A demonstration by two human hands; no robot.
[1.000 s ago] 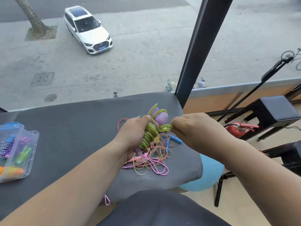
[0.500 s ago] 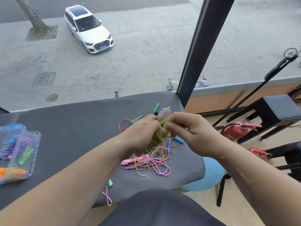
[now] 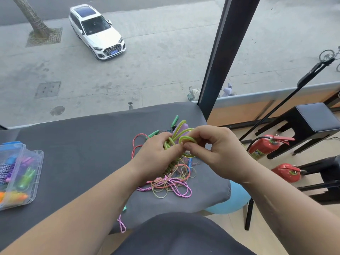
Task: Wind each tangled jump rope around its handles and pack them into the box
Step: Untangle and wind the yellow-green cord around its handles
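My left hand (image 3: 156,153) grips a jump rope with purple handles (image 3: 179,130), its yellow-green cord (image 3: 172,165) coiled tightly around them. With thumb and fingers my right hand (image 3: 215,153) pinches a loose loop of that cord (image 3: 186,138) right beside the left hand. Under both hands lies a tangle of pink, purple and yellow ropes (image 3: 171,184) on the grey-covered table (image 3: 82,153). A clear plastic box (image 3: 20,173) at the left edge holds several wound ropes.
Green handles (image 3: 153,133) and a red-pink cord (image 3: 137,144) lie behind the tangle. A purple cord end (image 3: 121,225) hangs over the table's near edge. Right of the table stand two red fire extinguishers (image 3: 265,148), a black stool (image 3: 312,116) and a blue ball (image 3: 231,203).
My right hand has moved left from the side of the bundle to meet the left hand, bringing a loop of the green cord over the handles. The bundle has tilted lower.
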